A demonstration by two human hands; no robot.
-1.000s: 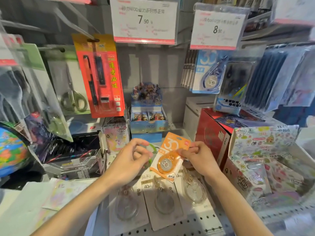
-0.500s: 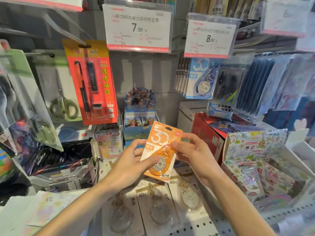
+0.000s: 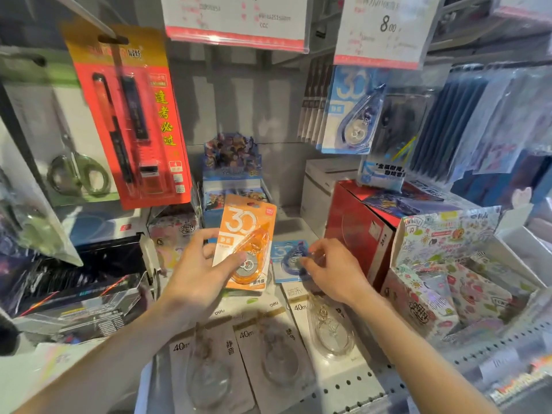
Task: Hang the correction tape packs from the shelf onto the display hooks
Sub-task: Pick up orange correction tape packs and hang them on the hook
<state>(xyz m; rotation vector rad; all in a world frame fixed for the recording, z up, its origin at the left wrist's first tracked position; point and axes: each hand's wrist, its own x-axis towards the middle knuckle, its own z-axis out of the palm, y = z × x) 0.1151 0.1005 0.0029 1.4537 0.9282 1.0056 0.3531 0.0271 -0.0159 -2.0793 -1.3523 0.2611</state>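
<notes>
Clear plastic blisters on pale cards, three packs [image 3: 268,351] lie flat on the perforated shelf [image 3: 352,389] nearest the viewer. Above them the left hand [image 3: 197,273] pinches an orange pack [image 3: 246,243], upright, its long axis vertical. Just right, the right hand [image 3: 331,270] curls its fingertips onto a blue pack [image 3: 286,259] lying on the shelf. Farther back, up right, matching blue packs [image 3: 349,112] hang from a hook; that hand seems nearer it.
</notes>
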